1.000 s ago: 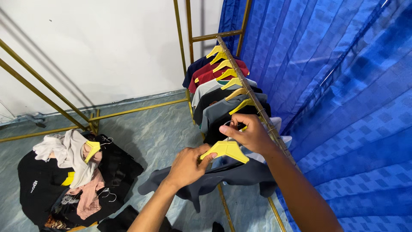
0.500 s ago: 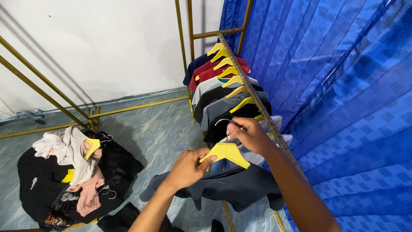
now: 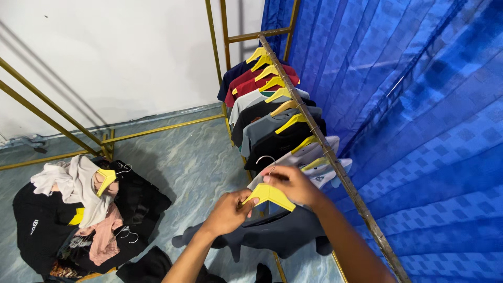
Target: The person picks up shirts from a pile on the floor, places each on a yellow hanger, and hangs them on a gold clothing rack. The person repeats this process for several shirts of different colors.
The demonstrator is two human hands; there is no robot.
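Hanger (image 3: 270, 195), yellow plastic, sat between your two hands just left of the rail (image 3: 335, 167), with a dark grey shirt (image 3: 272, 236) draped on it and sagging below. Your left hand (image 3: 228, 212) was pinched on the hanger's left shoulder. Your right hand (image 3: 293, 183) was closed around the neck, under the wire hook (image 3: 267, 160), which stood up free and clear of the rail.

You were likely to find this load light, and uneven in how it behaved. The hanger looked stiff, thin and smooth, so a pinch on the sloped arm could slide; the neck where the arms met was the firm place to hold, and your right hand had it. The shirt was soft and limp, hanging in folds with one sleeve trailing toward the floor (image 3: 194, 162), and it probably would slip off a tilted arm. Keeping the hanger level was the safer way to carry it.

Further along the rail hung a packed row (image 3: 267, 115) of shirts in navy, red, grey, black and white, on like hangers. A pile (image 3: 84, 209) of clothes lay on the floor well to the left, beside a second gold frame (image 3: 57, 126).
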